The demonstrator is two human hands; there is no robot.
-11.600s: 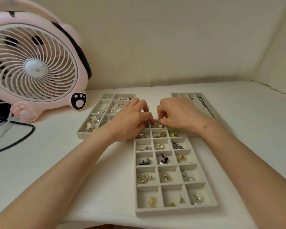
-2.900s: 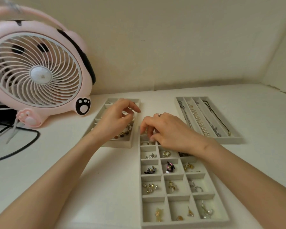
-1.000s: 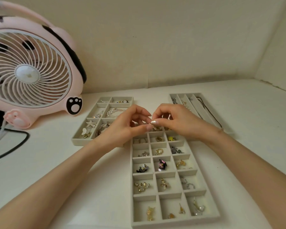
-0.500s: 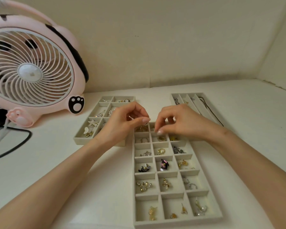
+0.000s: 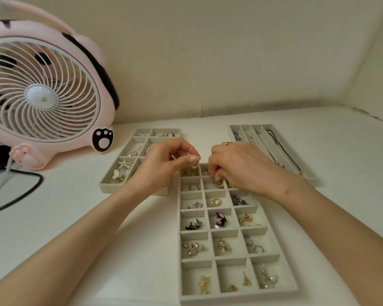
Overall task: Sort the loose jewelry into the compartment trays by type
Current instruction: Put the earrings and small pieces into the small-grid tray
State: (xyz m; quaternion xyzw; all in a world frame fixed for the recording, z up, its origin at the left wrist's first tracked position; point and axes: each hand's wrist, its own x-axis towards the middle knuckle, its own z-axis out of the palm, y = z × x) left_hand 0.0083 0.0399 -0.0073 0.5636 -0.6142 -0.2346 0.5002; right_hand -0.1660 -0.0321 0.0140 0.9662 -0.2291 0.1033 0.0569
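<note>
Two hands work at the far end of the grid tray (image 5: pixel 239 298). Left hand (image 5: pixel 164 166) pinches a small pearl-set piece (image 5: pixel 194 166) between thumb and forefinger above the far row, probably awaiting its compartment. Right hand (image 5: pixel 241 168), fingers curled, pinches a gold piece (image 5: pixel 219 184) inside the second-row middle compartment, apparently seating it there

- Setting: a home desk or dressing corner.
- White tabletop (image 5: pixel 53 206) fitted into a corner of plain cream walls (image 5: pixel 230 62).
- Pink novelty desk fan (image 5: pixel 42 96) with paw-print motif, with a black cable (image 5: pixel 41 180) lying beside it.
- Grey compartment trays (image 5: pixel 237 298) holding personal jewelry: earrings, brooches, necklaces.
</note>
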